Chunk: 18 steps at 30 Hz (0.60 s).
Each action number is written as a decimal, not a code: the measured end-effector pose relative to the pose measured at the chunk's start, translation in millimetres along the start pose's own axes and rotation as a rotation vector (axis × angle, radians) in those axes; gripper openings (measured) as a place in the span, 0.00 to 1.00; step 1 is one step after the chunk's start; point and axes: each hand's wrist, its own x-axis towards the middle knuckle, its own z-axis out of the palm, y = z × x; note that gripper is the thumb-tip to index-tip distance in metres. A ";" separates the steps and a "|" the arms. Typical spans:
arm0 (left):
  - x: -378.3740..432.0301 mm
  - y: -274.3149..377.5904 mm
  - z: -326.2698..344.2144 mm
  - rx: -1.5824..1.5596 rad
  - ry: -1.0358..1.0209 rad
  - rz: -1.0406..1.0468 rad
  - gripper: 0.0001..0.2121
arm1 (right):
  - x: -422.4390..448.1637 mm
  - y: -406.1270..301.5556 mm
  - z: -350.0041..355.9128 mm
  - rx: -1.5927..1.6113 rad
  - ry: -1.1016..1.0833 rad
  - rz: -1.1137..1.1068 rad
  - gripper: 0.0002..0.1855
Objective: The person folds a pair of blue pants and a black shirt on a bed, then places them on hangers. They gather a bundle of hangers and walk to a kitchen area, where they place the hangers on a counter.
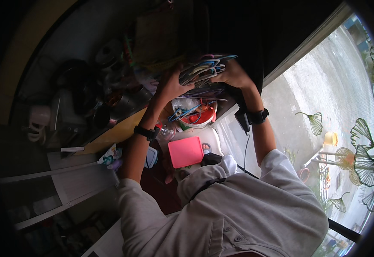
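Note:
A thick bundle of clothes hangers [203, 69], mostly white with some blue and pink ones, is raised in front of me. My left hand [171, 84] grips its near left side, the thumb along the edge. On the other side, my right hand [233, 75] is closed around the bundle's right end; its fingertips are partly hidden. Just below the hangers stands a white bucket [201, 124] holding clear plastic, blue strips and a red item. Dark bands sit on both wrists.
A pink lid or flat box [186, 152] lies near my feet, with a clear plastic bottle [166, 131] beside it. Dark, cluttered shelving with a white mug-like item [39, 120] is on the left. A large window [302, 93] with leaf decorations borders the right.

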 end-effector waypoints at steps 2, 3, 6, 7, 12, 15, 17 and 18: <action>-2.6 -5.6 -0.1 -0.024 0.016 0.034 0.27 | 1.3 -2.0 3.4 0.017 -0.013 0.006 0.33; -2.5 -4.3 -0.9 -0.024 -0.011 0.025 0.27 | 0.3 -1.9 3.7 0.022 -0.016 0.014 0.33; -1.3 -3.3 -5.3 -0.030 -0.084 -0.004 0.25 | 3.9 6.9 4.6 0.054 0.022 0.016 0.34; 1.5 -4.4 -6.5 -0.035 -0.103 -0.015 0.25 | 4.1 11.0 3.4 0.045 0.030 0.018 0.35; 9.3 -4.3 1.4 -0.023 -0.083 0.007 0.24 | 4.0 38.5 -7.3 0.086 0.049 0.059 0.39; 8.8 -10.8 12.2 0.021 -0.054 0.042 0.25 | 3.2 52.1 -7.2 0.101 0.053 0.074 0.38; 8.5 -2.9 16.4 -0.018 -0.086 0.005 0.26 | -2.7 63.1 -11.0 0.058 0.065 0.103 0.37; 7.3 -5.2 18.1 -0.006 -0.071 0.020 0.26 | -4.3 61.9 -8.9 0.023 0.068 0.121 0.36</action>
